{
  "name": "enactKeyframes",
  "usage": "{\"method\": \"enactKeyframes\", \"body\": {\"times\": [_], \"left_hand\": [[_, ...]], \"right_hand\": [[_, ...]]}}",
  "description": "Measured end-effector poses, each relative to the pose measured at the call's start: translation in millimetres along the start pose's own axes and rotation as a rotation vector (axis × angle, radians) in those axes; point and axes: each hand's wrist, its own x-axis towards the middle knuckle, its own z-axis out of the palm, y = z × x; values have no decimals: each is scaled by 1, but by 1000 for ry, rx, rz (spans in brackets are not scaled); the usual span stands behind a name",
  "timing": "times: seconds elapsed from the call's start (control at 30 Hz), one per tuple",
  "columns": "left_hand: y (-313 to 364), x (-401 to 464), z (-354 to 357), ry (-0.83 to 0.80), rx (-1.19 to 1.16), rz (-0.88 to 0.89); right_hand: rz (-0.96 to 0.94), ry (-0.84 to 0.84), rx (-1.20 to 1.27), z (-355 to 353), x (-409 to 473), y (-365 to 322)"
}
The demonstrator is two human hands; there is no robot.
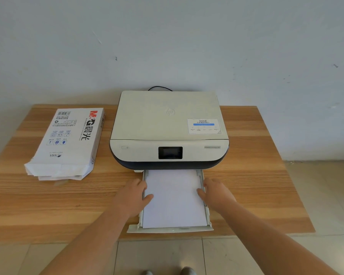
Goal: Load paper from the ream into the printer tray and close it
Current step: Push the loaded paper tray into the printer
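I see the printer (168, 128) sitting at the back middle of the wooden bench (256, 175), its lid down and a dark screen on the front panel. Its tray (170, 229) is pulled out toward me, past the bench's front edge, and a stack of white paper (174, 197) lies flat inside it, filling it between the side rails. My left hand (134, 195) rests on the tray's left rail, fingers spread along the outside and the thumb lying on the paper's left margin. My right hand (213, 192) mirrors it on the right rail, thumb on the sheet's right margin. Each grip is wide and loose, pressing on the rail and paper rather than closed around anything. The ream (68, 141) lies on the bench well to the left of the printer, its near end torn open with white sheets showing. A black cable (160, 87) loops behind the printer against the wall.
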Motion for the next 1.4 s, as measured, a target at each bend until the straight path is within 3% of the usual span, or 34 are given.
{"method": "enactKeyframes", "body": {"times": [0.23, 0.43, 0.6, 0.87, 1.4], "left_hand": [[-5, -30, 28, 50, 90, 111], [-10, -52, 52, 89, 151, 174], [-11, -61, 64, 70, 237, 154], [-8, -61, 70, 25, 242, 88], [-15, -53, 74, 107, 251, 101]], "right_hand": [[-202, 108, -64, 26, -40, 11], [-346, 154, -316, 49, -64, 21], [-340, 81, -393, 68, -70, 27], [-267, 100, -401, 79, -62, 34], [-285, 156, -413, 77, -55, 33]]}}
